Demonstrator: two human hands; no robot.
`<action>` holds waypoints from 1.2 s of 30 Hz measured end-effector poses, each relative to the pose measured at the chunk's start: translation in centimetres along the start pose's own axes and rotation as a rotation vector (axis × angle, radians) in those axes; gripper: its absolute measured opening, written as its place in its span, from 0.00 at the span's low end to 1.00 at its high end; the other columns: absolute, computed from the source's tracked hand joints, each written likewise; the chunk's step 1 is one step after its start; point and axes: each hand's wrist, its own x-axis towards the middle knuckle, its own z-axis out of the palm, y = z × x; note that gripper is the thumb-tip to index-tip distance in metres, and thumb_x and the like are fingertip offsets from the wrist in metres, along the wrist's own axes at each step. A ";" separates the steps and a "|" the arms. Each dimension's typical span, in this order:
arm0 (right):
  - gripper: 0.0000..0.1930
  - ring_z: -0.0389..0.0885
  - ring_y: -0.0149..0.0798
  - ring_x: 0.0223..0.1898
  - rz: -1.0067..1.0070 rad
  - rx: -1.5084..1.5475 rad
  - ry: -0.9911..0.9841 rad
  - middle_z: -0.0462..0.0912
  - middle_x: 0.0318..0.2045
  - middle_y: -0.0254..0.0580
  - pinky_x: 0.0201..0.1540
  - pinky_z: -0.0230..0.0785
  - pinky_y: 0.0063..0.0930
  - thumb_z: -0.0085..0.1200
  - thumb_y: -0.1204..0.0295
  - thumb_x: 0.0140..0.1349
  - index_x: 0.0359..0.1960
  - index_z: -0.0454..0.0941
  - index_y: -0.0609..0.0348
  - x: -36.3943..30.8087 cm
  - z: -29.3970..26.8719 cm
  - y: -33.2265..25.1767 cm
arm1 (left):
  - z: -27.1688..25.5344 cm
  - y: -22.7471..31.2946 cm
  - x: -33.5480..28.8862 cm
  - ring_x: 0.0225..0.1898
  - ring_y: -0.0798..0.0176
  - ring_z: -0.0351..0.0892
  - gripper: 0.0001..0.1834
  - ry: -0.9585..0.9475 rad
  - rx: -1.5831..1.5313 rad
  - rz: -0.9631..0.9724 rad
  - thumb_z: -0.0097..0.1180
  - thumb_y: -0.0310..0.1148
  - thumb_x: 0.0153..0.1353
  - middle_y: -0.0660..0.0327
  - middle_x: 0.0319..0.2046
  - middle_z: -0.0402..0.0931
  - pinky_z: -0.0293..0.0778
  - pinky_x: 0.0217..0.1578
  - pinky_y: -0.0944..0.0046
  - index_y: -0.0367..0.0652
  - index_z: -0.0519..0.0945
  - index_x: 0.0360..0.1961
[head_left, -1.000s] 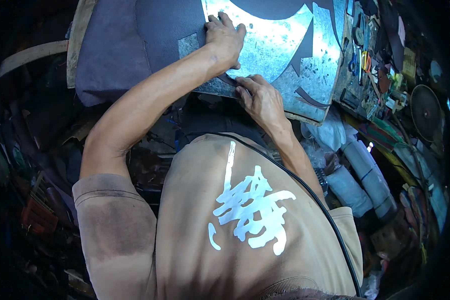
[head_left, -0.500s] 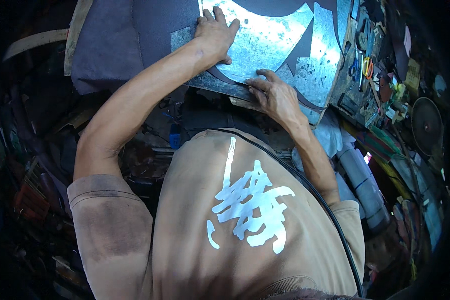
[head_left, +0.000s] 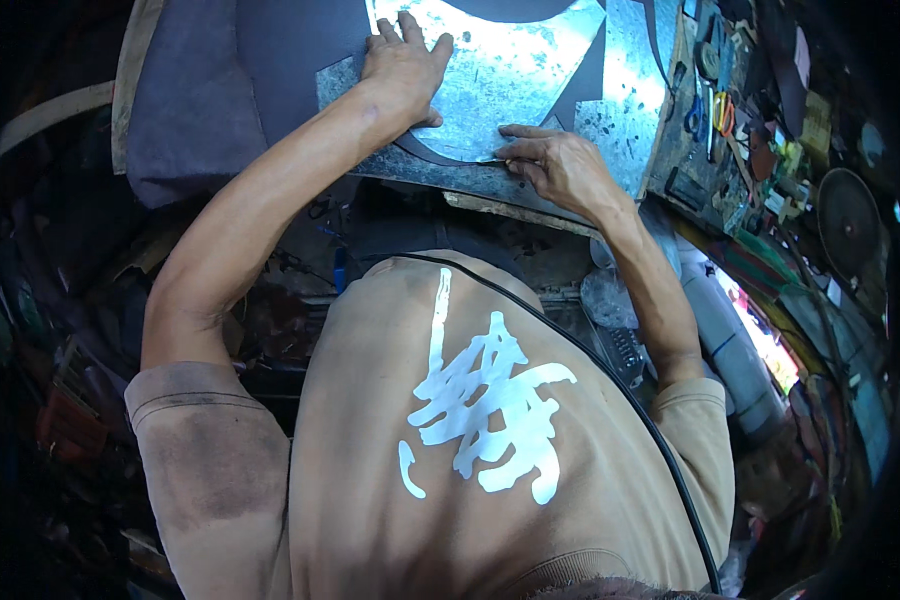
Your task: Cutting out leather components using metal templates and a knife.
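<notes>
My left hand [head_left: 405, 75] lies spread, palm down, on a shiny curved metal sheet [head_left: 515, 75]. Under and around this sheet is dark purple-brown leather-like material [head_left: 300, 50], with a narrow strip of it showing below the sheet's rounded lower edge. At that edge, toward the right, rests my right hand [head_left: 560, 165]. Its thumb and fingers are drawn together, the index finger reaching left over the sheet; what they pinch, if anything, is hidden. Both hands are above a metal-topped work table [head_left: 620, 120], which shows bare and speckled at the right.
Along the table's right side lie scissors with orange and yellow handles [head_left: 723, 112], blue-handled scissors [head_left: 694, 115] and a tape roll [head_left: 709, 60]. Beyond them stands a round dark disc [head_left: 849, 222]. A black cable [head_left: 590, 350] crosses my shirt. A grey roll [head_left: 735, 345] leans at lower right.
The whole view has shifted slightly, with things appearing farther left. My left hand stays on the sheet. The dark strip curving out right of my right hand no longer shows.
</notes>
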 end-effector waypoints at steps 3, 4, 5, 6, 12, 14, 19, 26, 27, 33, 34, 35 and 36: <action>0.11 0.84 0.51 0.43 -0.039 -0.034 0.047 0.85 0.47 0.42 0.44 0.77 0.44 0.56 0.69 0.56 0.40 0.86 0.52 -0.6 -0.1 0.9 | -0.9 0.2 -0.5 0.61 0.28 0.66 0.55 0.105 0.070 0.129 0.74 0.55 0.42 0.29 0.59 0.64 0.69 0.58 0.42 0.44 0.60 0.68; 0.11 0.84 0.50 0.43 -0.023 -0.071 -0.029 0.84 0.49 0.42 0.44 0.77 0.43 0.57 0.70 0.55 0.39 0.86 0.51 -0.5 0.0 0.8 | -0.6 -0.6 -0.2 0.56 0.36 0.73 0.52 0.067 -0.033 0.207 0.73 0.53 0.42 0.36 0.52 0.73 0.72 0.54 0.44 0.42 0.63 0.65; 0.11 0.84 0.50 0.42 0.042 -0.112 -0.092 0.83 0.51 0.42 0.44 0.77 0.42 0.58 0.70 0.54 0.39 0.87 0.51 -0.1 0.1 0.9 | -0.6 -0.4 -0.7 0.51 0.41 0.76 0.49 0.194 0.001 0.226 0.74 0.53 0.41 0.42 0.45 0.78 0.72 0.50 0.44 0.40 0.67 0.60; 0.11 0.84 0.51 0.40 0.047 -0.111 -0.107 0.84 0.46 0.43 0.43 0.76 0.43 0.57 0.68 0.53 0.37 0.87 0.50 0.4 1.6 1.7 | 0.3 -0.9 0.2 0.47 0.41 0.77 0.45 0.106 0.025 0.193 0.75 0.53 0.39 0.43 0.44 0.79 0.72 0.50 0.45 0.37 0.71 0.55; 0.10 0.82 0.44 0.47 -0.068 -0.048 -0.004 0.82 0.51 0.37 0.42 0.74 0.41 0.55 0.66 0.54 0.37 0.86 0.44 0.7 2.9 2.8 | -1.6 -0.7 -0.5 0.50 0.39 0.76 0.55 0.003 0.208 0.221 0.71 0.61 0.42 0.36 0.55 0.67 0.75 0.48 0.50 0.40 0.62 0.66; 0.11 0.82 0.43 0.50 -0.036 -0.100 0.025 0.81 0.55 0.36 0.43 0.74 0.40 0.56 0.66 0.54 0.38 0.86 0.43 -0.3 0.9 0.8 | -2.1 -0.9 0.2 0.50 0.40 0.76 0.55 0.035 0.224 0.245 0.70 0.62 0.43 0.36 0.54 0.67 0.75 0.48 0.50 0.40 0.62 0.66; 0.12 0.82 0.45 0.49 -0.025 -0.026 -0.020 0.80 0.56 0.37 0.46 0.74 0.40 0.56 0.67 0.54 0.39 0.86 0.45 0.1 1.8 0.7 | -1.2 -1.3 -0.4 0.52 0.39 0.76 0.57 -0.011 0.225 0.232 0.70 0.64 0.41 0.33 0.56 0.66 0.74 0.50 0.49 0.41 0.62 0.66; 0.10 0.83 0.48 0.46 -0.018 -0.090 0.012 0.78 0.59 0.39 0.47 0.74 0.43 0.60 0.70 0.54 0.38 0.87 0.51 -1.3 0.4 1.1 | -1.0 0.2 0.1 0.54 0.42 0.75 0.51 0.028 0.193 0.260 0.68 0.64 0.44 0.38 0.55 0.72 0.72 0.52 0.52 0.44 0.69 0.64; 0.10 0.83 0.48 0.46 -0.065 -0.097 0.053 0.78 0.58 0.40 0.47 0.74 0.43 0.61 0.73 0.53 0.38 0.87 0.53 -1.4 0.3 1.6 | -1.1 0.3 0.5 0.54 0.37 0.73 0.51 0.019 0.162 0.255 0.69 0.63 0.44 0.33 0.58 0.66 0.71 0.52 0.48 0.44 0.68 0.65; 0.10 0.84 0.45 0.47 0.020 -0.027 -0.053 0.79 0.58 0.37 0.48 0.75 0.41 0.59 0.74 0.56 0.40 0.87 0.53 -0.1 -0.5 1.9 | -1.2 0.0 0.1 0.53 0.33 0.73 0.51 0.042 0.177 0.206 0.69 0.60 0.46 0.31 0.56 0.66 0.72 0.52 0.44 0.40 0.64 0.63; 0.10 0.83 0.46 0.47 -0.003 -0.049 -0.053 0.79 0.58 0.38 0.48 0.75 0.42 0.59 0.74 0.56 0.39 0.87 0.54 0.0 -0.5 2.0 | -1.0 -0.2 0.2 0.52 0.34 0.74 0.51 0.076 0.183 0.207 0.69 0.60 0.45 0.33 0.54 0.67 0.72 0.50 0.44 0.40 0.65 0.63; 0.10 0.83 0.47 0.47 -0.029 -0.073 -0.053 0.79 0.57 0.39 0.49 0.74 0.42 0.59 0.73 0.56 0.39 0.86 0.54 0.2 -0.7 2.0 | -0.9 -0.4 0.2 0.51 0.36 0.74 0.51 0.112 0.189 0.205 0.70 0.61 0.44 0.35 0.53 0.69 0.73 0.49 0.44 0.40 0.65 0.63; 0.10 0.83 0.47 0.47 -0.048 -0.076 -0.063 0.79 0.57 0.39 0.49 0.74 0.42 0.59 0.73 0.56 0.39 0.86 0.54 0.5 -1.0 2.0 | -1.0 -0.6 0.1 0.51 0.36 0.74 0.51 0.108 0.185 0.184 0.70 0.61 0.44 0.35 0.53 0.69 0.73 0.49 0.44 0.40 0.65 0.63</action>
